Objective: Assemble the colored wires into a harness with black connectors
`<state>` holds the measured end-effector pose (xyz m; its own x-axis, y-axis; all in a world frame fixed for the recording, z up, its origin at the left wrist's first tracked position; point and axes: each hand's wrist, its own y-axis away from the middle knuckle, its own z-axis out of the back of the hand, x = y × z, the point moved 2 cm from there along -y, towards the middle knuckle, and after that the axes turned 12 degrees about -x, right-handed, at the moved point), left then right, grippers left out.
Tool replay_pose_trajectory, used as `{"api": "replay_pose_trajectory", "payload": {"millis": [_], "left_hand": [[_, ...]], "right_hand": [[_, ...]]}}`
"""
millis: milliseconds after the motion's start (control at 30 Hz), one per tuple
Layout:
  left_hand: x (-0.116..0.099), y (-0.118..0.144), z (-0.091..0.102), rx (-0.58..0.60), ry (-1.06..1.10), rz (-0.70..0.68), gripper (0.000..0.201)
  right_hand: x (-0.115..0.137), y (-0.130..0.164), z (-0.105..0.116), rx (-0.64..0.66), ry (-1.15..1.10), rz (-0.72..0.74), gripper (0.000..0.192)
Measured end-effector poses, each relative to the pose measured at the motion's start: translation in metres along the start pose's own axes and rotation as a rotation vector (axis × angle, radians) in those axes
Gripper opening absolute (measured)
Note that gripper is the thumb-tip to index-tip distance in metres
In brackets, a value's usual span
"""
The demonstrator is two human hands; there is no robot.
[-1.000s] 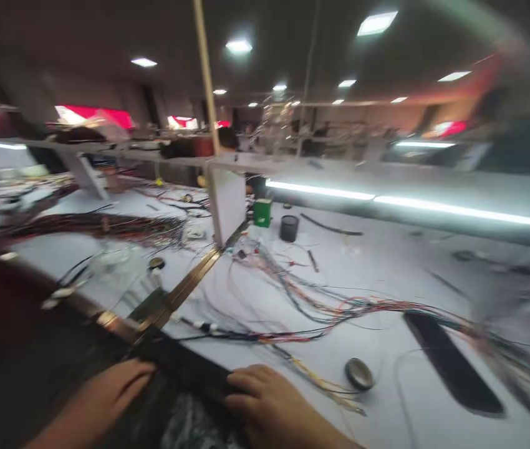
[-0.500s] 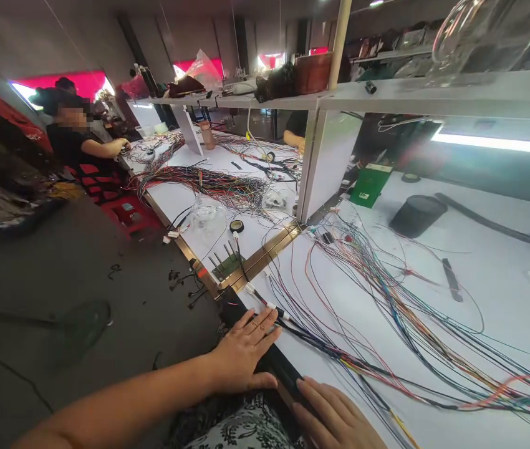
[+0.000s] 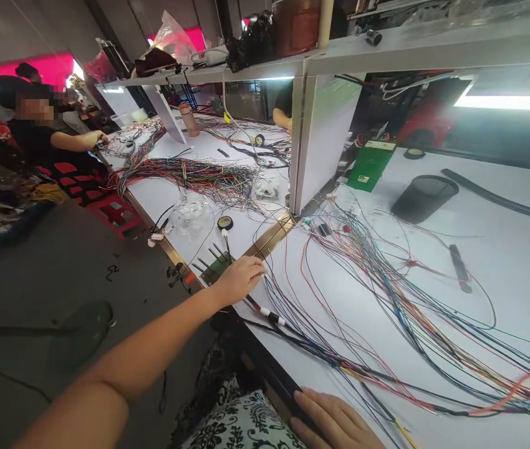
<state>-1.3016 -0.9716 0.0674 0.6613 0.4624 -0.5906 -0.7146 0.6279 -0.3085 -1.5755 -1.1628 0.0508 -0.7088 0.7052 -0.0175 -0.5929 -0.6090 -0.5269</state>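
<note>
My left hand reaches over the near edge of the table by the brass-coloured strip, fingers bent and pressed together. Something small and whitish shows at its fingertips, among thin wires; what it is I cannot make out. Just below that hand runs a wire harness, a dark bundle with white and black sleeves near its end. My right hand lies on the black table edge at the bottom, fingers stretched out, holding nothing. Beside the left hand stands a green board with metal pins.
Loose coloured wires spread across the right table. Behind them are a black mesh cup and a green box. A tape roll, a clear plastic bag and a thick wire bundle lie on the left table. A co-worker sits far left.
My left hand has moved forward from the harness end to beside the pinned board, its spread fingers now closed. The right hand stays at the table edge. The view has shifted slightly.
</note>
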Motion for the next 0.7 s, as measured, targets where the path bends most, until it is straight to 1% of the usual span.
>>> {"api": "replay_pose_trajectory", "payload": {"millis": [67,133,200,267,333,400,433,467,500,533,567,600,633,667,700], "left_hand": [[0.001,0.001,0.004,-0.014,0.065,0.027,0.024],[0.000,0.005,0.013,-0.040,0.203,0.104,0.022],[-0.002,0.011,0.022,-0.032,0.446,0.261,0.023],[-0.004,0.018,0.030,-0.027,0.771,0.482,0.025],[-0.008,0.025,0.033,-0.048,1.083,0.685,0.028],[-0.012,0.033,0.033,-0.051,1.307,0.823,0.030],[-0.013,0.037,0.031,-0.041,1.385,0.874,0.030],[-0.015,0.040,0.029,-0.029,1.446,0.917,0.029],[-0.016,0.044,0.026,-0.026,1.493,0.955,0.026],[-0.016,0.047,0.024,-0.036,1.528,0.986,0.023],[-0.017,0.049,0.021,-0.056,1.555,1.008,0.021],[-0.017,0.050,0.019,-0.084,1.576,1.020,0.019],[-0.018,0.051,0.017,-0.108,1.594,1.026,0.019],[-0.019,0.052,0.016,-0.123,1.610,1.025,0.020],[-0.021,0.052,0.015,-0.131,1.627,1.021,0.021]], "right_hand": [[0.000,-0.003,0.004,-0.006,-0.020,-0.019,0.040],[0.001,-0.006,0.005,0.015,-0.042,-0.037,0.038],[0.001,-0.008,0.004,0.057,-0.077,-0.075,0.037],[0.000,-0.013,0.001,0.119,-0.135,-0.124,0.036],[-0.004,-0.023,0.002,0.174,-0.202,-0.167,0.030],[-0.011,-0.041,0.012,0.257,-0.311,-0.198,0.029],[-0.014,-0.052,0.021,0.308,-0.382,-0.224,0.030],[-0.018,-0.065,0.031,0.384,-0.472,-0.265,0.033],[-0.021,-0.079,0.041,0.416,-0.540,-0.335,0.035],[-0.026,-0.093,0.050,0.418,-0.576,-0.417,0.033],[-0.030,-0.107,0.057,0.325,-0.570,-0.495,0.030],[-0.035,-0.119,0.062,0.204,-0.529,-0.575,0.027],[-0.040,-0.130,0.062,0.073,-0.462,-0.641,0.024],[-0.044,-0.140,0.058,-0.048,-0.382,-0.688,0.025],[-0.048,-0.148,0.051,-0.121,-0.309,-0.721,0.027]]}}
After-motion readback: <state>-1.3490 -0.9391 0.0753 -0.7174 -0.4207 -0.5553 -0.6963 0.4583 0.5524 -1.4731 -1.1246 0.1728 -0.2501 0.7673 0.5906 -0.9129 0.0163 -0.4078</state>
